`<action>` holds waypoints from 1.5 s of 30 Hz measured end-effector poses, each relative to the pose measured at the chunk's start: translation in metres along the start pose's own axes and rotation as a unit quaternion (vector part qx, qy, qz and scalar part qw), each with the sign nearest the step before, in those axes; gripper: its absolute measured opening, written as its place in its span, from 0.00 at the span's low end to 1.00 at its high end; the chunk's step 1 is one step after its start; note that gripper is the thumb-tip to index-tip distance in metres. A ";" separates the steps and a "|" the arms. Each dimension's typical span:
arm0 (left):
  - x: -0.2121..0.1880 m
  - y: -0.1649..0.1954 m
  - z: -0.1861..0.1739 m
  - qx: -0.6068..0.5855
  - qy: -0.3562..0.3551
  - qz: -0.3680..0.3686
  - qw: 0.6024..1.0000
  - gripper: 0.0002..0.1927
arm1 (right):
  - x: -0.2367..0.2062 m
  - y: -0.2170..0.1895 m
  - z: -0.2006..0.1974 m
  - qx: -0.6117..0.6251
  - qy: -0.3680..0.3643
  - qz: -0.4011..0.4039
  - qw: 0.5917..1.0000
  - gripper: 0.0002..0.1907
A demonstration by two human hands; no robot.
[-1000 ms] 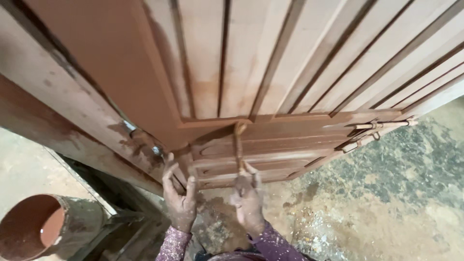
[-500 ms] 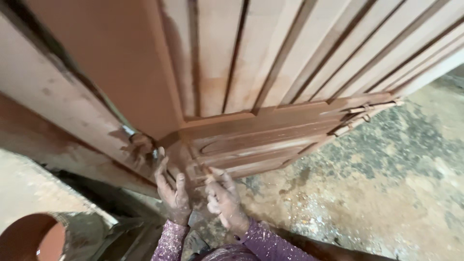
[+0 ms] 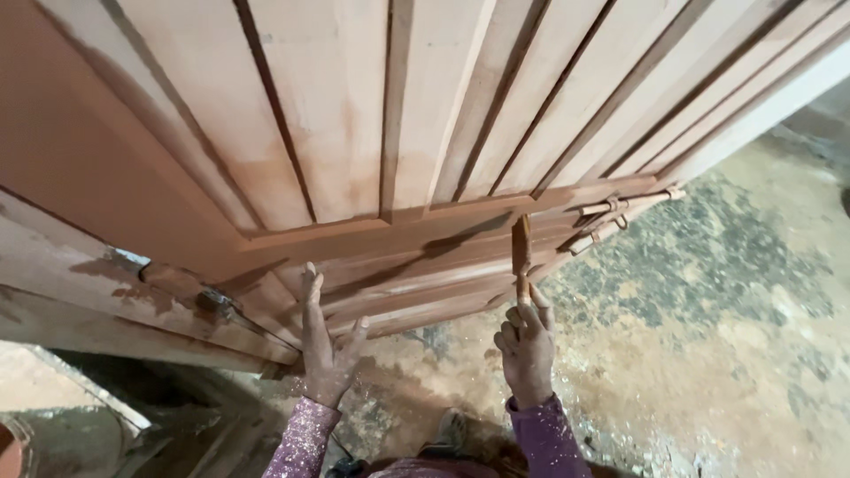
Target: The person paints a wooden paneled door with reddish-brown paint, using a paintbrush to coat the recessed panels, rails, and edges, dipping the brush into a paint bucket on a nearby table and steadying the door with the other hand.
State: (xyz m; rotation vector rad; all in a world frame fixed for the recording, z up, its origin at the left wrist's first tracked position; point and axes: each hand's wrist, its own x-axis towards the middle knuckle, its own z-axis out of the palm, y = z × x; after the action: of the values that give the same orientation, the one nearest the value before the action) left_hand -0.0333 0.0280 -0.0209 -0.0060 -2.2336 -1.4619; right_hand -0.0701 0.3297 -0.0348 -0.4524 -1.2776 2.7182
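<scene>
The workpiece is a large wooden door (image 3: 354, 133) with vertical boards and dark grooves, leaning steeply over the person. Its lower rail sits near the dusty floor (image 3: 708, 354).

The left hand (image 3: 323, 345) lies flat against the lower rail of the door, fingers spread and extended upward, palm on the wood. It grips nothing; the open contact appears to steady the leaning panel while the other hand works.

The right hand (image 3: 527, 341) is clenched around the lower end of a narrow brush (image 3: 521, 252), a slim reddish-brown tool held nearly upright. The tip of the brush meets the lower rail just below the point where the vertical boards end. The upright hold appears to keep the tip aligned with the horizontal moulding of the rail. The wood around this zone shows a darker, wetter red-brown tone than the pale boards above, which suggests a stain or primer coat in application.

Surroundings:
- Further doors stand stacked behind the first one to the right, their corners joined by metal clamps (image 3: 620, 212).
- A metal fitting (image 3: 212, 301) shows on the frame left of the left hand.
- A foot (image 3: 447, 434) rests on the floor between the two purple sleeves.
- Paint spots and sawdust cover the floor.

The steep overhang of the door limits room above the hands.
</scene>
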 end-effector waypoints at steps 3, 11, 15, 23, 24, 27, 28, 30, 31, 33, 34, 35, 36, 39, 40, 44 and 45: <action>-0.003 0.007 0.005 0.020 0.014 -0.013 1.000 0.46 | 0.006 -0.002 0.005 -0.024 0.020 0.022 0.999 0.23; -0.012 0.009 -0.022 0.099 0.056 -0.017 0.993 0.52 | -0.027 0.077 0.036 -0.095 -0.122 0.083 0.984 0.26; -0.020 0.005 -0.049 0.118 0.076 0.020 0.990 0.51 | -0.065 0.121 0.083 -0.058 -0.185 0.097 0.976 0.27; -0.033 -0.026 -0.120 0.101 0.104 0.014 0.989 0.47 | -0.135 0.174 0.175 -0.045 -0.205 0.187 0.960 0.22; -0.035 -0.032 -0.125 0.088 0.109 0.028 0.990 0.46 | -0.139 0.179 0.180 -0.051 -0.235 0.180 0.954 0.23; -0.034 -0.047 -0.133 0.055 0.111 0.051 0.991 0.44 | -0.138 0.185 0.179 -0.039 -0.203 0.204 0.957 0.19; -0.036 -0.050 -0.133 0.051 0.105 0.040 0.992 0.44 | -0.132 0.183 0.173 -0.061 -0.175 0.179 0.966 0.22; -0.039 -0.054 -0.134 0.041 0.092 0.033 0.994 0.44 | -0.113 0.167 0.154 -0.104 -0.120 0.134 0.978 0.27; -0.040 -0.056 -0.133 0.035 0.089 0.040 0.995 0.44 | -0.103 0.155 0.140 -0.112 -0.120 0.096 0.982 0.29; -0.042 -0.057 -0.133 0.028 0.085 0.047 0.995 0.44 | -0.081 0.123 0.109 -0.095 -0.099 0.050 0.989 0.24; -0.043 -0.058 -0.134 0.027 0.084 0.046 0.995 0.44 | -0.070 0.107 0.094 -0.071 -0.078 0.042 0.994 0.18; -0.044 -0.057 -0.135 0.028 0.084 0.046 0.995 0.44 | -0.060 0.091 0.080 -0.045 -0.058 0.034 0.997 0.15; -0.044 -0.057 -0.136 0.042 0.085 0.040 0.995 0.44 | -0.052 0.078 0.070 -0.020 -0.039 0.027 0.999 0.16; -0.045 -0.053 -0.141 0.067 0.102 0.031 0.992 0.46 | -0.040 0.058 0.058 0.023 -0.054 -0.004 0.998 0.17; -0.045 -0.050 -0.142 0.061 0.112 0.040 0.991 0.45 | -0.041 0.060 0.062 0.004 -0.034 0.006 0.999 0.16; -0.052 -0.035 -0.147 0.065 0.132 0.038 0.988 0.45 | -0.066 0.107 0.109 0.000 -0.038 0.053 0.998 0.15; -0.054 -0.031 -0.147 0.060 0.138 0.038 0.988 0.45 | -0.077 0.120 0.122 -0.042 -0.060 0.065 0.995 0.17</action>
State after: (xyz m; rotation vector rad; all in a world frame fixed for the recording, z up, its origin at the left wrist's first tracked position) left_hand 0.0623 -0.1000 -0.0208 0.1395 -2.0682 -1.2053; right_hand -0.0306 0.1462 -0.0361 -0.3969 -1.4462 2.8456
